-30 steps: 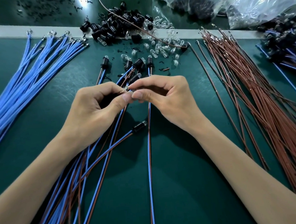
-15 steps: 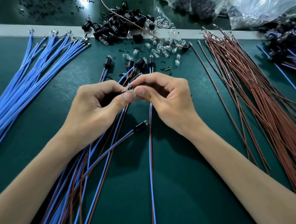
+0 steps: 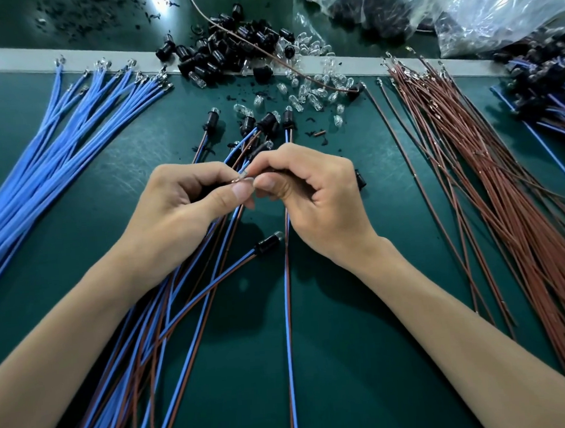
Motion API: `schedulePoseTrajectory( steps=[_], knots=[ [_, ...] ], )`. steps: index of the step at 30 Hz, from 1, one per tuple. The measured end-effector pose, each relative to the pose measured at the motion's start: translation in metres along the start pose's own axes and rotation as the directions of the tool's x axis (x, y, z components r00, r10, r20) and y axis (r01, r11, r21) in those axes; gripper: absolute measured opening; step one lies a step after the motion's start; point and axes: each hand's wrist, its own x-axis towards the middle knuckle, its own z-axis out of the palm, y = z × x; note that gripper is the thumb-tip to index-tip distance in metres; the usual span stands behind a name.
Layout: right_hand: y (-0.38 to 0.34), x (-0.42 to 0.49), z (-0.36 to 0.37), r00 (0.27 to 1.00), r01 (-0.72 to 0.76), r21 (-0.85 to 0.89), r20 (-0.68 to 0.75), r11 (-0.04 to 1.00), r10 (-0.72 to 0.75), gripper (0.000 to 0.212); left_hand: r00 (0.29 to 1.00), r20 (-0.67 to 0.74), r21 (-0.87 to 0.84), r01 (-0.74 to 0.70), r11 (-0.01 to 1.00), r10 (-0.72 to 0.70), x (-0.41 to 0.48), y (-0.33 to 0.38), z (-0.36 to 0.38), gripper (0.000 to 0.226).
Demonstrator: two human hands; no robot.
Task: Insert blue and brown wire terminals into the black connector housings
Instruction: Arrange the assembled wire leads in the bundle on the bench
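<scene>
Black connector housing (image 3: 209,192) in the left hand's (image 3: 189,215) curled grip, wire terminal (image 3: 242,179) in the right hand's (image 3: 316,199) fingertip pinch.

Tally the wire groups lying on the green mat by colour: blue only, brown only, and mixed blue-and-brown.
Blue-only bundle: 1
Brown-only bundle: 1
Mixed blue-and-brown groups: 2, the fan at bottom centre and the heap at the far right edge
Total: 4
</scene>
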Motion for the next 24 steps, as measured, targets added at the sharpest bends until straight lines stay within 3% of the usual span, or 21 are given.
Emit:
schedulePoseTrajectory(
  steps=[5,10,19,24],
  knots=[
    [-0.0022,-0.0010,0.0009,0.990,-0.137,0.130,-0.012,0.982,0.140,0.010,0.999,-0.036,-0.007,-0.026,1.000,0.026,0.0009,0.0007,0.0006,0.023],
    [-0.0039,-0.0016,-0.0002,0.972,-0.229,0.237,0.001,0.944,0.236,0.013,0.996,-0.050,0.049,-0.068,0.997,0.070,0.0004,0.0014,0.0022,0.014],
    [0.0004,0.0008,-0.0010,0.995,0.074,-0.122,-0.054,0.990,-0.081,0.007,1.000,-0.013,0.003,-0.007,1.000,0.007,0.0014,0.0003,-0.0004,0.023],
    [0.0001,0.0011,-0.0015,0.992,0.102,-0.115,-0.064,0.988,-0.110,0.009,1.000,-0.001,-0.043,0.016,0.999,-0.016,0.0016,-0.0003,-0.0025,0.020]
  ],
)
